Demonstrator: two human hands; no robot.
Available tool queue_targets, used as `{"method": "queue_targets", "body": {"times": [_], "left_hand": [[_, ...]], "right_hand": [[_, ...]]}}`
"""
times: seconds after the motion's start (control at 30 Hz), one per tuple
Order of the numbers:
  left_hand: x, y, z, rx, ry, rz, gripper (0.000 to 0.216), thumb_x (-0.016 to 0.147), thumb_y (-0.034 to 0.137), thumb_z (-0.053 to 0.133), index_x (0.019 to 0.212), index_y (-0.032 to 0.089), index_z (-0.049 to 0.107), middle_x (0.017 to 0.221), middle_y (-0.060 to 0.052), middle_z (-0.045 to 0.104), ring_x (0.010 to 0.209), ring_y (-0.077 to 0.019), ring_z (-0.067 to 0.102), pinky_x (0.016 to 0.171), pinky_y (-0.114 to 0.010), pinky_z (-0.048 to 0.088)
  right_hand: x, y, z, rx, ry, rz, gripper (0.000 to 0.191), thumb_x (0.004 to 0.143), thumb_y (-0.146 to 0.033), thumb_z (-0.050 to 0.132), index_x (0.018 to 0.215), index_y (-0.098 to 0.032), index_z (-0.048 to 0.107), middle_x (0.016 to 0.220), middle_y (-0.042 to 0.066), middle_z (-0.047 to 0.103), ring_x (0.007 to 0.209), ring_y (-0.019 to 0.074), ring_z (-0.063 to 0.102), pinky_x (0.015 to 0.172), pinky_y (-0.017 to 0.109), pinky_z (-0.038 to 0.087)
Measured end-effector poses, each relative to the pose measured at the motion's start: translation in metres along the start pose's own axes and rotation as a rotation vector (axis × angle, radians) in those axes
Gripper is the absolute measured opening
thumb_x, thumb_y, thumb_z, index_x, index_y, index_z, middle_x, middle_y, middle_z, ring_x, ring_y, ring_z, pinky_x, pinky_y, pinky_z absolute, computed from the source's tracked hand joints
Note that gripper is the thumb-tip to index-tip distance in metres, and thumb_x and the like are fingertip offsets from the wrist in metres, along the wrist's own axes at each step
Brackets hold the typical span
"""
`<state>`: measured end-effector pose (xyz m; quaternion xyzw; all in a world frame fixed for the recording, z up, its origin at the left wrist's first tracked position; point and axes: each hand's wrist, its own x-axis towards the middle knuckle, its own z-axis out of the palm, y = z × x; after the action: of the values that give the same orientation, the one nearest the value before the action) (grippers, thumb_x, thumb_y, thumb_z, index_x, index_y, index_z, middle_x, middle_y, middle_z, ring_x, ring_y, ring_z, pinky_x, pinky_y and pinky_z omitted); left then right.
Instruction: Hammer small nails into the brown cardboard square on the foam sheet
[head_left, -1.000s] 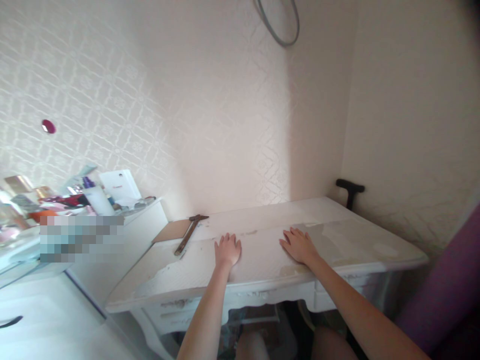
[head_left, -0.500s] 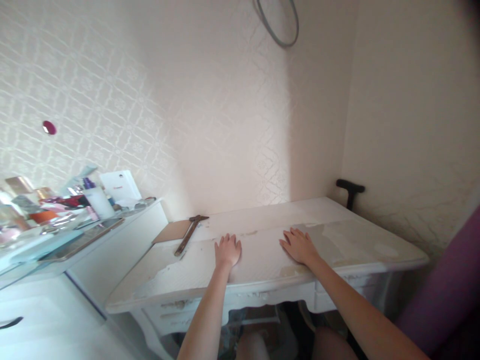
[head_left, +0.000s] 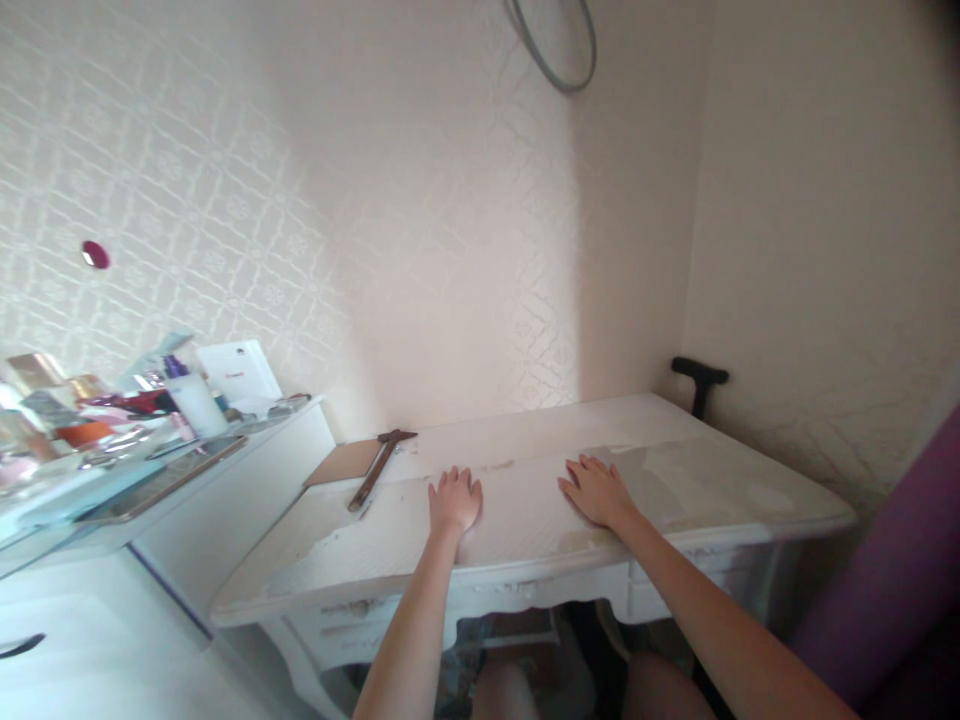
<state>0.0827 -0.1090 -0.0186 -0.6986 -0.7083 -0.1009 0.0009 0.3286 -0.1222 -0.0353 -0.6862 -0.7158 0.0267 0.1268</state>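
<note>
My left hand (head_left: 454, 498) lies flat, palm down, on the worn white table (head_left: 705, 480), fingers spread and holding nothing. My right hand (head_left: 598, 490) rests flat on the same tabletop a little to the right, also open and empty. A brown-handled tool (head_left: 379, 464) lies to the left of my left hand, apart from it, across the edge of a brown board (head_left: 343, 462).
A white cabinet (head_left: 217, 510) at the left carries several bottles, boxes and a tray. A black handle (head_left: 698, 376) stands behind the table's far right corner. A purple chair back (head_left: 892, 580) is at the right. A grey ring (head_left: 553, 50) hangs on the wall.
</note>
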Motion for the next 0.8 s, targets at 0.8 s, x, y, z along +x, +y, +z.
{"method": "queue_targets", "body": {"times": [0.8], "left_hand": [[0.0007, -0.0012, 0.0024, -0.007, 0.020, 0.017, 0.050, 0.093, 0.038, 0.027, 0.132, 0.016, 0.049, 0.145, -0.014, 0.042, 0.135, -0.0306, 0.036, 0.108, -0.055, 0.027]], "right_hand": [[0.0008, 0.0005, 0.0009, 0.001, 0.006, -0.002, 0.052, 0.092, -0.043, 0.031, 0.132, -0.015, 0.050, 0.145, 0.017, 0.040, 0.135, 0.0298, 0.031, 0.107, 0.051, 0.020]]}}
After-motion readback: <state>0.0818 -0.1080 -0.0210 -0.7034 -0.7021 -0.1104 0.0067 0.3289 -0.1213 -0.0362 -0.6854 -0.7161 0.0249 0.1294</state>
